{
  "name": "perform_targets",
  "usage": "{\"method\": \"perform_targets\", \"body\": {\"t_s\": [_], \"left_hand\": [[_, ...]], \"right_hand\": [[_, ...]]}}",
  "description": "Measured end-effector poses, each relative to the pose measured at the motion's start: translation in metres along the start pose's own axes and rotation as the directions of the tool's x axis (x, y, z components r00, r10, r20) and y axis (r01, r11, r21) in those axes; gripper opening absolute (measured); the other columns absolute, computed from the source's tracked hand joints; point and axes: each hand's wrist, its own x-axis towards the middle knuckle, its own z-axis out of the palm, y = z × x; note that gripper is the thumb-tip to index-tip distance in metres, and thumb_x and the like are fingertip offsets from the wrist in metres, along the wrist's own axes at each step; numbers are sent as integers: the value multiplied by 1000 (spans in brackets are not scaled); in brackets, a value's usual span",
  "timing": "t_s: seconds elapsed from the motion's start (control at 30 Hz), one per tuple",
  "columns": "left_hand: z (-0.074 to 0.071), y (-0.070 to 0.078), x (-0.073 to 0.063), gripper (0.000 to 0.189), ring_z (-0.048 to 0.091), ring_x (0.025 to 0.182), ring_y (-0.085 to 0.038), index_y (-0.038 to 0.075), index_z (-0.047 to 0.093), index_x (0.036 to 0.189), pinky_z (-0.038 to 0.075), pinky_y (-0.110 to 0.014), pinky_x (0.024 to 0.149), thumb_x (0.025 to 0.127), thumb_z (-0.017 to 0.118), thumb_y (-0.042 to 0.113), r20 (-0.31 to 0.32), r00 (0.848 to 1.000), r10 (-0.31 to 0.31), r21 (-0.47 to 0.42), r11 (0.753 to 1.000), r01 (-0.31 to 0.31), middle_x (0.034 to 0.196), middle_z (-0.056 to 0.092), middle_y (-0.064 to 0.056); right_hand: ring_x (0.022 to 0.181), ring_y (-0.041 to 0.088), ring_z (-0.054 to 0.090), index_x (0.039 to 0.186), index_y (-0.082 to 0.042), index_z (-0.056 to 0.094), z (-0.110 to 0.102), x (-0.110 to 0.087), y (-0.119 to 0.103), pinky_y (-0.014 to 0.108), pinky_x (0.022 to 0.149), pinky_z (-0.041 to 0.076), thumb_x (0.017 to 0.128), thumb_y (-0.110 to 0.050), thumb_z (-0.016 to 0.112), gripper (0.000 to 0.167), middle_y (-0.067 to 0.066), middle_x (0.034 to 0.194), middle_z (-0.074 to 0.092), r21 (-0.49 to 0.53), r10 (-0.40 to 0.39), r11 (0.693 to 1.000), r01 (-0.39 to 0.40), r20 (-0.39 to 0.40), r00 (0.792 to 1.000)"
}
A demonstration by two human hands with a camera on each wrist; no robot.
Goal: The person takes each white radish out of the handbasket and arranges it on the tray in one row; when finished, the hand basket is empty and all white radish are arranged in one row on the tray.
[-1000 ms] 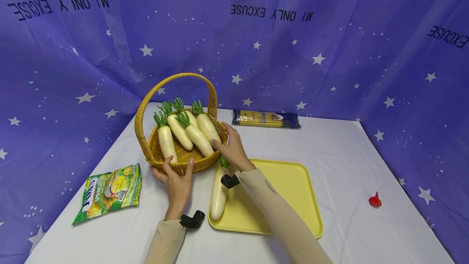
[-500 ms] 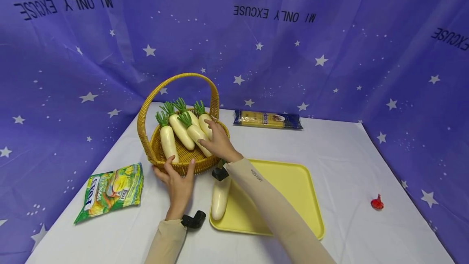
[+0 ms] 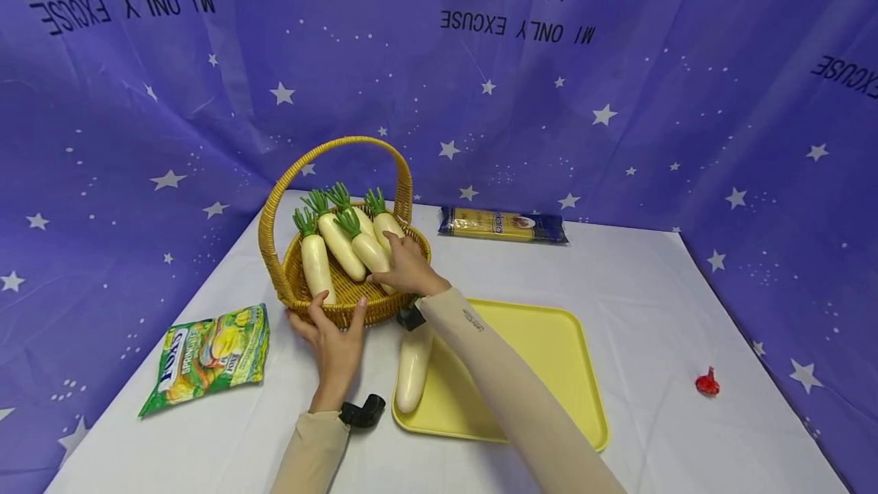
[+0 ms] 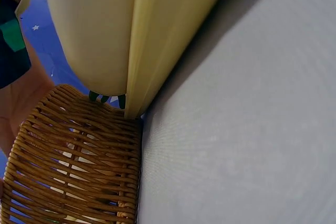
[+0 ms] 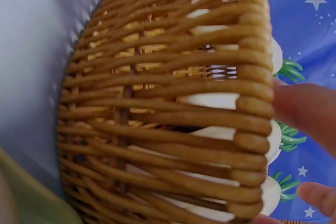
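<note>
In the head view, we see a woven basket (image 3: pixel 384 312) with a tall handle, and five white radishes (image 3: pixel 317 265) with green tops lie inside it. The left hand (image 3: pixel 334 353) rests on the front edge of the basket, its fingers spread wide. The right hand (image 3: pixel 409 267) reaches in over the right side, with thumb and finger apart over the front right radish (image 3: pixel 370 254) — we cannot tell if they squeeze it. A loose radish (image 3: pixel 411 380) lies along the left side of a yellow tray (image 3: pixel 528 372). We also see a green snack bag (image 3: pixel 213 357) on the left, a blue and yellow packet (image 3: pixel 504 225) at the back and a little red thing (image 3: pixel 707 383) far to the right.

In the left wrist view, we see the basket's side, with the tray and the loose radish beside it. Part of the right hand shows at the left edge.

In the right wrist view, the basket's wall fills the middle. We see white bits through its gaps, and the right hand's fingers stand apart above the rim, near the green tops.
</note>
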Motion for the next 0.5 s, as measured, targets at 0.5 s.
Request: {"method": "perform_targets", "body": {"t_s": [0.5], "left_hand": [[1, 1, 0, 64, -13, 137, -34, 18, 34, 125, 11, -57, 108, 77, 67, 45, -16, 1000, 13, 10, 1000, -13, 145, -17, -22]], "right_hand": [[117, 30, 43, 142, -13, 23, 9, 10, -13, 39, 83, 48, 78, -38, 69, 83, 19, 133, 35, -367, 30, 930, -31, -7, 1000]]}}
